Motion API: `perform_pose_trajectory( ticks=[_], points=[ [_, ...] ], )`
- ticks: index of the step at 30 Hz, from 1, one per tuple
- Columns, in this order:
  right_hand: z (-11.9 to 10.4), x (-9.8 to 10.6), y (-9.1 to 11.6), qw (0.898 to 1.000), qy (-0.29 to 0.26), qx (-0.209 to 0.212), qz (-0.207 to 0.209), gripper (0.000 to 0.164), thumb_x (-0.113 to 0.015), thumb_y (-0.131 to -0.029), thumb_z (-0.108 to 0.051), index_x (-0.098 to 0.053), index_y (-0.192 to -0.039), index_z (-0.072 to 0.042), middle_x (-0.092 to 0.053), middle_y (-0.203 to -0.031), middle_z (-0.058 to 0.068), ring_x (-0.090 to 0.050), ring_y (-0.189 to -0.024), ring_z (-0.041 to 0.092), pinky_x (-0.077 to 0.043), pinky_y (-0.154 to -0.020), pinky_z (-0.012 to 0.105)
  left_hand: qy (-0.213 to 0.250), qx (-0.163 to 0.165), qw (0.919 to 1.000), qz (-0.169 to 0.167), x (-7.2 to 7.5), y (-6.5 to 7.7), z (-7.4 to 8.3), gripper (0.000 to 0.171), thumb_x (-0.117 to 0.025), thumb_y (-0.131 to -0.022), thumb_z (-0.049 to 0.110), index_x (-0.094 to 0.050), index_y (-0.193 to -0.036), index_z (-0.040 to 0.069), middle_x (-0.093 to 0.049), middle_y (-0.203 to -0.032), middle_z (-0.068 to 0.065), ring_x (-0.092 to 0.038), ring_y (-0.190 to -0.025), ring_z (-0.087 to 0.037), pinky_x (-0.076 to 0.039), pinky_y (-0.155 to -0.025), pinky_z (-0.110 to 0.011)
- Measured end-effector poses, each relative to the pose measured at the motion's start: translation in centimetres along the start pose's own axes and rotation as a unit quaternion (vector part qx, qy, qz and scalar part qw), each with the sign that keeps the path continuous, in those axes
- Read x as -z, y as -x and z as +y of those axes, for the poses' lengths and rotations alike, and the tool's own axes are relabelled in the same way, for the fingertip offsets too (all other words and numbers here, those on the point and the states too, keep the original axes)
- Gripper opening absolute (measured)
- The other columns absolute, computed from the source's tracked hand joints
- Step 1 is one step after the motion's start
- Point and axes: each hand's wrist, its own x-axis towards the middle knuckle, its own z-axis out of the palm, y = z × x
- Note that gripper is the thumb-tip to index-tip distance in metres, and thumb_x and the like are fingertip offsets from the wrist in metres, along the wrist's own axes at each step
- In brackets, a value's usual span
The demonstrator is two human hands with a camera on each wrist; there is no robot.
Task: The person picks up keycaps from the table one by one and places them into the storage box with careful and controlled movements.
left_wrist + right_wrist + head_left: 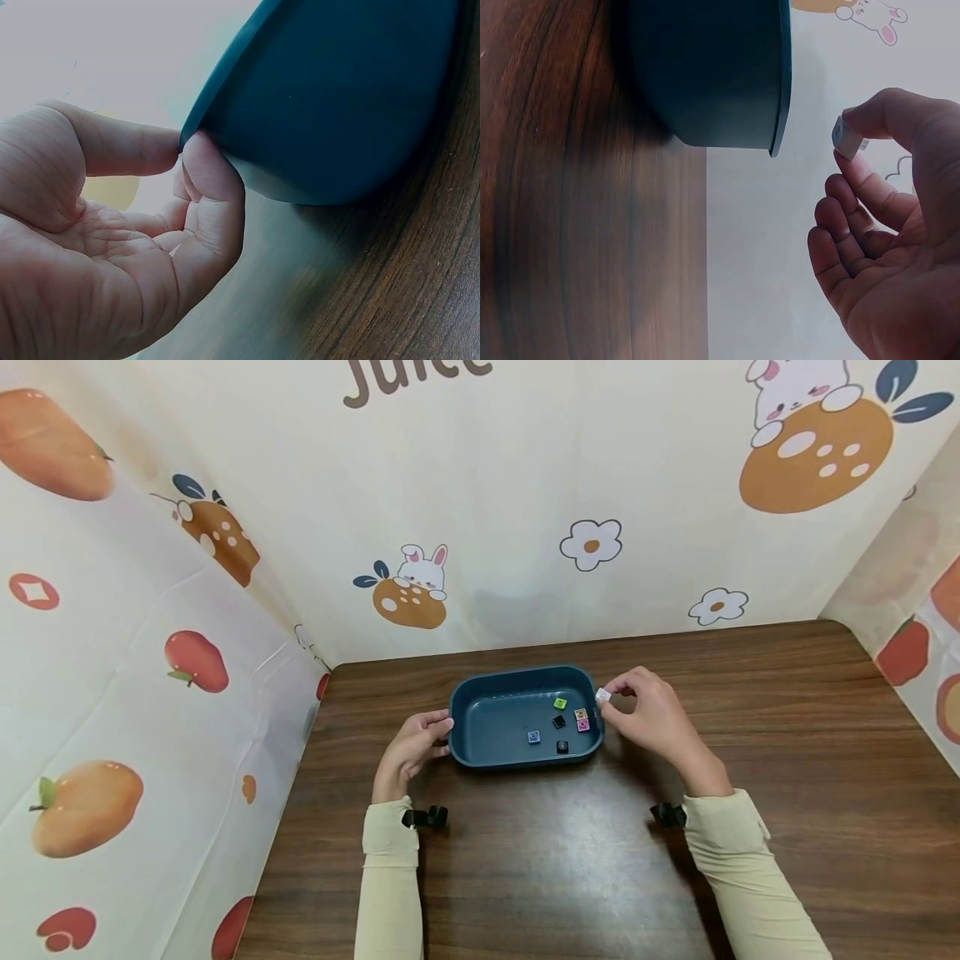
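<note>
A dark teal rectangular tray (483, 722) stands on the table before me. My left hand (411, 750) pinches the tray's rim at its left end; in the left wrist view, thumb and forefinger close on the edge of the tray (322, 97). At the opposite end my right hand (660, 717) holds a small white block (603, 695) between thumb and fingertip, just above the right rim. In the right wrist view this white block (846, 139) is apart from the tray wall (712, 82), and the other fingers are loosely curled.
Inside the tray, mostly toward the right, lie several small square blocks: green (560, 703), black (558, 722), blue (534, 737), orange (581, 714) and pink (583, 726). The brown wooden table (540, 860) meets a fruit-printed cloth (510, 568) at the back and left.
</note>
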Motion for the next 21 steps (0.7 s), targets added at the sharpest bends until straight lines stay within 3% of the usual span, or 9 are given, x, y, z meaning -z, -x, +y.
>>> perform_pose_trajectory(
  ticks=[21],
  points=[
    [-0.7,-2.2,0.2,1.0,-0.013,0.014,-0.005,0.015,-0.077,-0.095,-0.016,-0.074,-0.104,-0.004,-0.066,-0.113,0.016,-0.062,-0.107,0.037,-0.052,-0.094,0.053,-0.003,-0.003,1.0,-0.004,-0.1,0.1,0.0,0.044,-0.054,-0.111,0.017,-0.051,-0.15,-0.004,-0.069,-0.109,-0.006,-0.064,-0.089,-0.01,-0.058,-0.073,-0.02]
  ],
)
